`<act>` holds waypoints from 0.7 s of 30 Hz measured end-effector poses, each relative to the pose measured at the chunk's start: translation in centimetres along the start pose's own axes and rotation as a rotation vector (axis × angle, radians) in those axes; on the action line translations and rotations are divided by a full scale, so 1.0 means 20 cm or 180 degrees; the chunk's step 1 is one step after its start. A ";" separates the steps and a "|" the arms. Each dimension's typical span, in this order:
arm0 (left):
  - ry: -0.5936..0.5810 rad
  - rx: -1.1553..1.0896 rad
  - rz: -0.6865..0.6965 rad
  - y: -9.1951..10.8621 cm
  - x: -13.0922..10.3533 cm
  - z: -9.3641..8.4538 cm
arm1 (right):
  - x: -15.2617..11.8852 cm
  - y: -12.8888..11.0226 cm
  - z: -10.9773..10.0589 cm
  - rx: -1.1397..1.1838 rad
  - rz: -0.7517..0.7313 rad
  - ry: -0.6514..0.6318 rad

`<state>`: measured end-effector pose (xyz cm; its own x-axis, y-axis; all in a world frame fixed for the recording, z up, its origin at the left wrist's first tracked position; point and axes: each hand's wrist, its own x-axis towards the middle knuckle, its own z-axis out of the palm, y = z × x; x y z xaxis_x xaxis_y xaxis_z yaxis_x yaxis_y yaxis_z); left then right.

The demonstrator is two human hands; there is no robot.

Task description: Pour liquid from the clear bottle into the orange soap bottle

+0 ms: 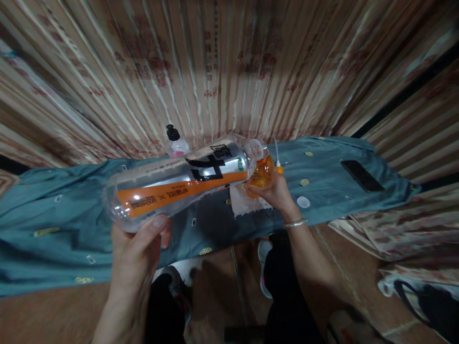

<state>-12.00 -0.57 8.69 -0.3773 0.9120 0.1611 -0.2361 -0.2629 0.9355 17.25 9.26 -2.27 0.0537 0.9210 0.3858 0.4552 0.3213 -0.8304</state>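
My left hand [139, 243] is closed around the lower end of a large clear plastic bottle [179, 181] with an orange, silver and black label. The bottle lies tilted nearly level, its uncapped mouth pointing right, over a small orange see-through bottle [261, 174]. Whether the two mouths touch, I cannot tell. My right hand [274, 191] wraps round the orange bottle, which stands over a whitish cloth [247, 203]. Just beyond that hand rests an orange pump top [279, 168] with a thin pale tube. A round white cap [303, 202] lies to the right.
A green patterned cloth [222, 234] covers the narrow table. Behind the large bottle stands a clear bottle with a black top [172, 134]. A black phone [361, 175] lies at the right. Pleated curtains [229, 71] hang close behind the table; a dark bag [430, 306] is at lower right.
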 end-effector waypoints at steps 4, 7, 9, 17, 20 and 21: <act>0.0028 0.0041 -0.0062 0.00 0.00 0.00 | 0.00 0.00 0.00 -0.0041 0.0022 0.0028; 0.0061 0.0048 -0.0085 0.00 0.00 0.00 | 0.00 0.00 0.00 -0.0038 0.0030 0.0031; 0.0055 0.0039 -0.0065 0.00 0.00 0.00 | 0.00 0.00 0.00 -0.0023 0.0012 0.0017; -0.0020 -0.0060 0.0031 -0.05 -0.01 -0.04 | 0.00 -0.02 0.00 -0.0068 0.0011 0.0071; 0.0034 -0.0013 -0.0046 -0.03 -0.01 -0.03 | 0.00 -0.02 0.00 -0.0067 0.0017 0.0051; 0.0044 -0.0001 -0.0058 -0.02 0.00 -0.02 | 0.00 -0.01 0.00 -0.0068 -0.0005 0.0037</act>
<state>-12.17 -0.63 8.13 -0.3852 0.9122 0.1399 -0.2432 -0.2465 0.9381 17.14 9.11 -2.06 0.0632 0.9178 0.3919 0.4742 0.3179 -0.8210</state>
